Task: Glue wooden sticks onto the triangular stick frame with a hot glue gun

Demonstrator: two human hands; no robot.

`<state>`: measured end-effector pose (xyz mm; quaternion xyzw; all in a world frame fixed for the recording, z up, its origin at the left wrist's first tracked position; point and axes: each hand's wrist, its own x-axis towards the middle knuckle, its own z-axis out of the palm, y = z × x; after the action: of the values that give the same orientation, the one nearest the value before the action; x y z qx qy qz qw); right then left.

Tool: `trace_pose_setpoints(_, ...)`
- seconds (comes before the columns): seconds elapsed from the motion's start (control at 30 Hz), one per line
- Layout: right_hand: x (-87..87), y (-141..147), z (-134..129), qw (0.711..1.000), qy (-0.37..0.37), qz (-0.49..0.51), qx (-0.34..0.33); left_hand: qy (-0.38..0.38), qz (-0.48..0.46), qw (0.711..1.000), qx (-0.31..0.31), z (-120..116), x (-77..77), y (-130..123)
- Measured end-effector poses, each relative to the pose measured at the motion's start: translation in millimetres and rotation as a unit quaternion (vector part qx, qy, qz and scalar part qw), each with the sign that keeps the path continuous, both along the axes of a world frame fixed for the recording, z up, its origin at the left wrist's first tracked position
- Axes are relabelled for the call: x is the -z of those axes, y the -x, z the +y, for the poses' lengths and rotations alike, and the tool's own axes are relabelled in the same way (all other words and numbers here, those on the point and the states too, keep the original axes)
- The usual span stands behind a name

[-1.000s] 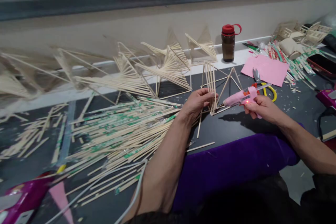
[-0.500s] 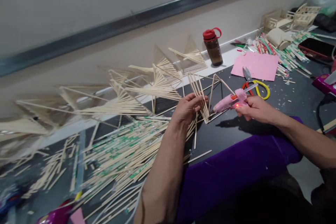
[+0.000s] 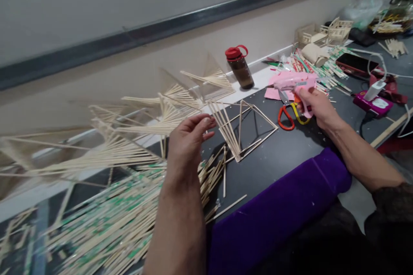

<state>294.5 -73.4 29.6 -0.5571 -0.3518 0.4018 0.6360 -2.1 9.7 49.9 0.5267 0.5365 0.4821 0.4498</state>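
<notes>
My right hand (image 3: 318,105) grips the pale-pink plastic glue gun (image 3: 292,80), at two o'clock from the open frame of thin, pale wooden sticks (image 3: 240,126) on the dark tabletop (image 3: 277,157). My left hand (image 3: 190,135) is at the frame's nine o'clock, thumb near fingertips; I can't tell if they pinch anything. I'd steady the fanned sticks lightly, keep the likely hot nozzle (image 3: 270,87) off my fingers, and let joints set undisturbed.

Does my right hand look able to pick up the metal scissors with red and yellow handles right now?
Probably not: your right hand grips the pink pistol-shaped glue gun, which overlaps the red-and-yellow-handled metal scissors in this view. They look close by, so emptying that hand would likely suffice.
</notes>
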Motion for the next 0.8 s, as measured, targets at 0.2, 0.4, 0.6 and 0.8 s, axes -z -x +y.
trace_pose_setpoints(0.2, -0.2, -55.3, 22.0, 0.993, 0.031, -0.073, 0.091, -0.055, -0.049, 0.997, -0.009, 6.5, -15.5, -3.1)
trace_pose_setpoints(0.4, 21.0, -67.3, 32.4, 0.959, 0.160, -0.197, 0.127, -0.075, -0.046, 0.996, -0.017, 8.9, -14.6, -4.9)
trace_pose_setpoints(0.6, 36.2, -82.6, 43.8, 0.805, 0.291, -0.495, 0.151, -0.027, -0.024, 0.999, 0.007, 15.6, 0.9, 7.4)
trace_pose_setpoints(0.8, 8.2, -63.8, 30.7, 0.685, 0.346, -0.631, 0.116, 0.069, -0.079, 0.991, 0.085, 5.3, 23.3, 10.7)
